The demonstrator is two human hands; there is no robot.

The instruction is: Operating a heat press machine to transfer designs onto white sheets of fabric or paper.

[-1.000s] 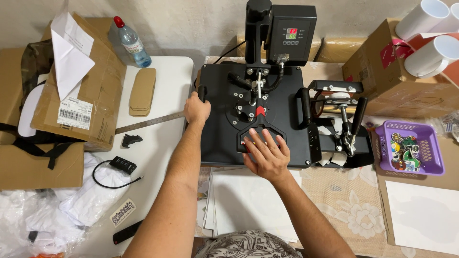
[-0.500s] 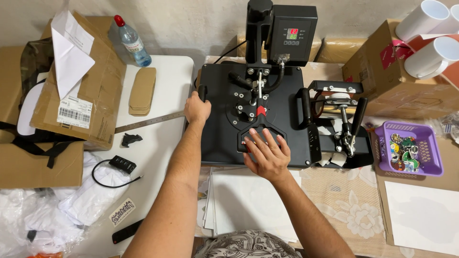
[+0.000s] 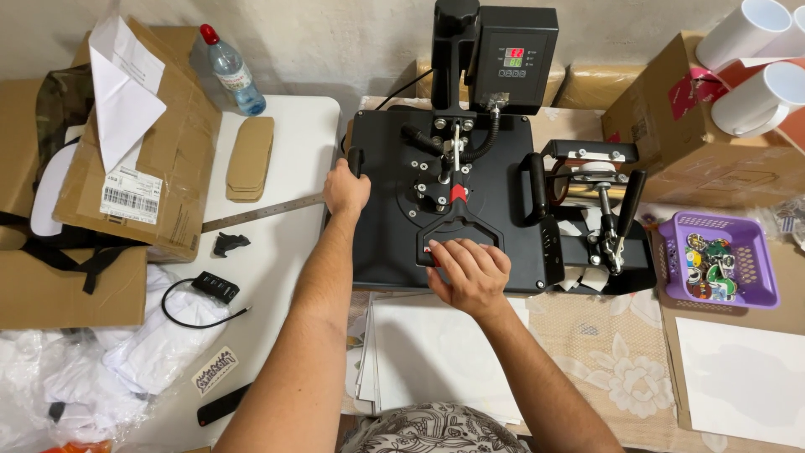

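Right hand (image 3: 471, 273) slid to heat press (image 3: 511, 243) front edge.

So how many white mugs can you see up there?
2. Both sit at the top right on the cardboard boxes: one white mug at the corner, the other white mug just below it. More may be hidden past the picture's edge.

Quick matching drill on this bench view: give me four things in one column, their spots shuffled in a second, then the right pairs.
Things:
1. left hand
2. right hand
3. water bottle
4. purple basket

Places:
A. far right, beside the mug press
B. on the press handle at the front
C. at the left edge of the heat press
D. at the back of the white table

Pairs: 1-C, 2-B, 3-D, 4-A
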